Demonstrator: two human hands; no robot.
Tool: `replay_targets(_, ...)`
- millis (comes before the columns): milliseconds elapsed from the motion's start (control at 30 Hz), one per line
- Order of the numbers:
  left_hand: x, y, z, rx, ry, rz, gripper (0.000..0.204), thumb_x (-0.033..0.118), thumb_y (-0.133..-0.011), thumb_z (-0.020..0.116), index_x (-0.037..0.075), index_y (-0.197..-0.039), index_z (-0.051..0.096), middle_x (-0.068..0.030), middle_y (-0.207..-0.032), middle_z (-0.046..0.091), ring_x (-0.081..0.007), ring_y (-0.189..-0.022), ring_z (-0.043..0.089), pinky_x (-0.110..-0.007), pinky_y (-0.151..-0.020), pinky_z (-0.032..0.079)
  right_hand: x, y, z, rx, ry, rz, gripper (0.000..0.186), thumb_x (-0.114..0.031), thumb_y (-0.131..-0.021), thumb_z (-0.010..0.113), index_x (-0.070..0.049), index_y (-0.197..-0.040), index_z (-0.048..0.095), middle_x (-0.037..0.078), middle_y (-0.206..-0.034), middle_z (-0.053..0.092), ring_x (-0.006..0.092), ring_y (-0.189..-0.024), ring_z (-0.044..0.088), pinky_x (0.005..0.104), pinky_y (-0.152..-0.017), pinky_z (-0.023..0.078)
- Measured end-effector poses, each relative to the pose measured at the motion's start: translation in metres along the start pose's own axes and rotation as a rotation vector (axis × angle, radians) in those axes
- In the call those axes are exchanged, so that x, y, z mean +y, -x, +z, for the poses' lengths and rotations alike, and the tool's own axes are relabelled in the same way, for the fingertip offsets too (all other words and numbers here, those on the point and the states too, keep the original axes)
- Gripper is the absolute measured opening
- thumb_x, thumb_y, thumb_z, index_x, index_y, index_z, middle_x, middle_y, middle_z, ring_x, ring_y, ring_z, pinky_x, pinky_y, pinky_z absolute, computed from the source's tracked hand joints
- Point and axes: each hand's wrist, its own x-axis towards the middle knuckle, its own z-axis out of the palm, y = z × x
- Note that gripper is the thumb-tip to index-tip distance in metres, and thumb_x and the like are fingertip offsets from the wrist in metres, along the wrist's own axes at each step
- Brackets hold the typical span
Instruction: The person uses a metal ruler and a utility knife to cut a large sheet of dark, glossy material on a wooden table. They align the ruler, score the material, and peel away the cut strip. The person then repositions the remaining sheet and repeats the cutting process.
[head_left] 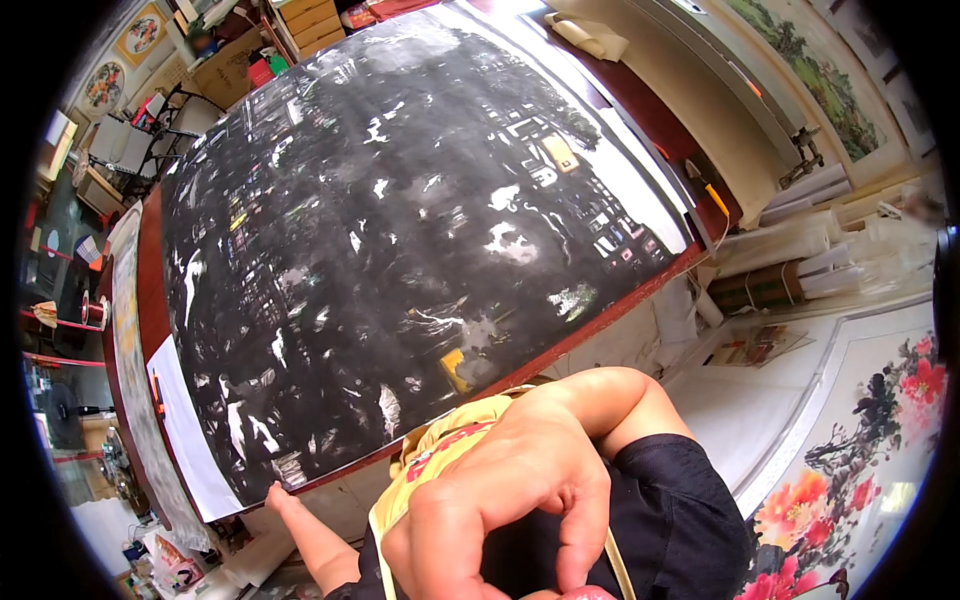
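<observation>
A large dark ink painting point(400, 260) on paper, with white, grey and small yellow patches, spreads over a red-brown table point(572, 346). At its near left corner my left hand point(277, 494) touches the table edge. That hand is small in view, and how its fingers lie is unclear. My right hand point(500, 490) is raised close in front of me, well above the near edge, its wrist bent and its fingers curled downward. The lower border cuts off its fingertips, so anything pinched between them is hidden. Below it hangs my yellow apron point(412, 478) over black clothing.
A white sheet point(190, 440) with an orange pen point(158, 393) lies left of the painting. An orange-handled tool point(716, 200) rests at the table's right side. Paper rolls point(780, 245) are stacked beyond it. A flower painting point(850, 450) stands at lower right; chairs point(125, 145) are far left.
</observation>
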Motion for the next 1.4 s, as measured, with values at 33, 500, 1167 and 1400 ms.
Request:
replay_targets(33,-0.002,0.000,0.000,0.004,0.006,0.001,0.037,-0.006,-0.083,0.073,-0.019,-0.115,0.062,-0.0186,-0.116,0.068,-0.0255,-0.091,0.065,-0.040,-0.082,0.054,0.000,0.002,-0.004,-0.049,0.042,0.021,0.072,-0.019,-0.092,0.077,0.012,-0.139,0.033,0.017,-0.112,0.059,0.0261,-0.102,0.065,0.0347,-0.084,0.055)
replay_targets(500,-0.008,-0.001,0.003,0.001,0.000,0.001,0.037,-0.006,-0.082,0.073,-0.019,-0.115,0.063,-0.0184,-0.116,0.068,-0.0258,-0.094,0.065,-0.041,-0.085,0.054,-0.015,0.005,-0.002,-0.051,0.238,0.065,0.059,-0.026,-0.092,0.076,0.009,-0.127,0.045,0.013,-0.104,0.059,0.0256,-0.084,0.063,0.0386,-0.074,0.051)
replay_targets(1167,-0.014,-0.011,0.000,-0.017,-0.038,0.046,0.037,-0.007,-0.082,0.074,-0.018,-0.116,0.065,-0.0182,-0.116,0.069,-0.0263,-0.098,0.065,-0.041,-0.089,0.055,-0.062,0.035,-0.020,0.171,0.745,0.141,0.036,-0.035,-0.097,0.071,0.000,-0.108,0.072,0.006,-0.100,0.069,0.0196,-0.087,0.061,0.0351,-0.076,0.049)
replay_targets(1400,-0.012,-0.027,0.002,-0.073,0.074,0.091,0.037,-0.008,-0.082,0.074,-0.018,-0.116,0.065,-0.0181,-0.116,0.069,-0.0264,-0.099,0.065,-0.042,-0.090,0.055,-0.111,0.009,0.065,0.467,1.874,-0.880,0.053,-0.070,-0.074,0.078,-0.042,-0.118,0.073,-0.015,-0.122,0.067,0.0066,-0.110,0.054,0.0345,-0.100,0.030)
